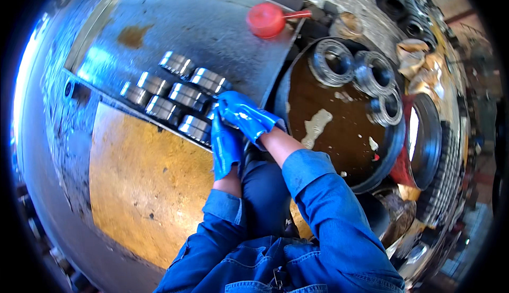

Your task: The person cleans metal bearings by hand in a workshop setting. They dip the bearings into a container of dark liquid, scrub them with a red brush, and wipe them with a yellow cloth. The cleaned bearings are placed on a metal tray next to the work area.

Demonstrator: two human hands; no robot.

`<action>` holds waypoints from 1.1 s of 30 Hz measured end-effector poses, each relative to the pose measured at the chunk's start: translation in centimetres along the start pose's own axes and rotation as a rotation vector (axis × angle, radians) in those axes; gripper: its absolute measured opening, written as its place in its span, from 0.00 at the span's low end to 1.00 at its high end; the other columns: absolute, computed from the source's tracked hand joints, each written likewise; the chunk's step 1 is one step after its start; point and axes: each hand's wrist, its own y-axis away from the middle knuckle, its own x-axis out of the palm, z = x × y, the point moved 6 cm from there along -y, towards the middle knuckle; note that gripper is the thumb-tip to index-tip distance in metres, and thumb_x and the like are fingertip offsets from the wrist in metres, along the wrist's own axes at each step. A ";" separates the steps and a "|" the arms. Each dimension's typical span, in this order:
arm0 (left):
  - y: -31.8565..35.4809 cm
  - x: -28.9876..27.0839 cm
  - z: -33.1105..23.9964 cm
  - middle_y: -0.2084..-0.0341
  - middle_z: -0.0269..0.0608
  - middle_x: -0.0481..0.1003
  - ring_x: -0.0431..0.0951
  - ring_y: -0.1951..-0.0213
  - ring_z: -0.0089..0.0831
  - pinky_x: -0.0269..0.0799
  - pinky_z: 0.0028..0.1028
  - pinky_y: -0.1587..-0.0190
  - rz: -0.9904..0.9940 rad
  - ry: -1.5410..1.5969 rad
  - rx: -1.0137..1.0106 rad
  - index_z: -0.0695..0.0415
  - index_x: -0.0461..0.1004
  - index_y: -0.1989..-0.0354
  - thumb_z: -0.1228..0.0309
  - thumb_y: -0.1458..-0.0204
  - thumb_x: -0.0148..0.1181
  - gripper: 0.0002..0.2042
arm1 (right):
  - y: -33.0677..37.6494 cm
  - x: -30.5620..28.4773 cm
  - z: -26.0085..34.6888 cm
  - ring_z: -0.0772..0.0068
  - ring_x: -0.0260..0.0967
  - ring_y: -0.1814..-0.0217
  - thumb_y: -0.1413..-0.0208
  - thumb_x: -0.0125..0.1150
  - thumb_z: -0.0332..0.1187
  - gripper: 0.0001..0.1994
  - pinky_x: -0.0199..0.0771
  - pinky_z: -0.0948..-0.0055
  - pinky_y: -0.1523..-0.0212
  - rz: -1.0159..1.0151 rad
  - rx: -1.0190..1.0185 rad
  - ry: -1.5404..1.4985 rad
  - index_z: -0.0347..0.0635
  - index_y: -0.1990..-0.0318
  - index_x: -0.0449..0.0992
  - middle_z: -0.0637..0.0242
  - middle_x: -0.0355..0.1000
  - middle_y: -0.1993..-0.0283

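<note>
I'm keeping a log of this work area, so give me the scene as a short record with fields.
Tray: metal tray, bearing shiny metal cylinders
Tray's far right: red scoop
Left: blue-gloved left hand, beside the nearest cylinders
Right: blue-gloved right hand, close to the left
Grip: unclear, hidden by gloves
Right of tray: round pan, brown inside, three metal rings toward its far right

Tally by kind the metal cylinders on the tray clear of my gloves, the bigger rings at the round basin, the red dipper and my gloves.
Shiny silver metal cylinders on the grey metal tray: 7
Larger grey metal rings at the round basin with a brown inside: 3
Round red dipper with a handle: 1
Blue gloves: 2
Total: 13
</note>
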 end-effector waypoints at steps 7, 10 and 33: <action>7.1 7.3 -7.6 0.50 0.46 0.79 0.81 0.53 0.32 0.76 0.30 0.51 -0.199 -0.227 0.217 0.64 0.71 0.36 0.73 0.31 0.50 0.17 | 8.8 -7.2 3.4 0.73 0.73 0.54 0.32 0.58 0.45 0.17 0.74 0.66 0.50 0.013 -0.040 -0.912 0.42 0.49 0.80 0.65 0.78 0.57; 1.5 9.0 -6.3 0.56 0.44 0.79 0.81 0.58 0.31 0.78 0.31 0.54 0.168 -0.711 0.523 0.64 0.76 0.44 0.63 0.32 0.54 0.18 | 15.7 -11.3 4.6 0.64 0.76 0.41 0.31 0.59 0.46 0.24 0.74 0.62 0.39 -0.040 -0.018 -1.143 0.41 0.35 0.72 0.58 0.78 0.43; 5.2 18.7 16.2 0.50 0.39 0.82 0.80 0.51 0.33 0.73 0.39 0.48 0.291 -0.631 -0.677 0.46 0.76 0.47 0.55 0.39 0.65 0.16 | 18.6 -35.5 -15.1 0.52 0.78 0.45 0.54 0.75 0.45 0.44 0.76 0.52 0.43 -0.670 0.257 1.257 0.40 0.30 0.64 0.51 0.78 0.48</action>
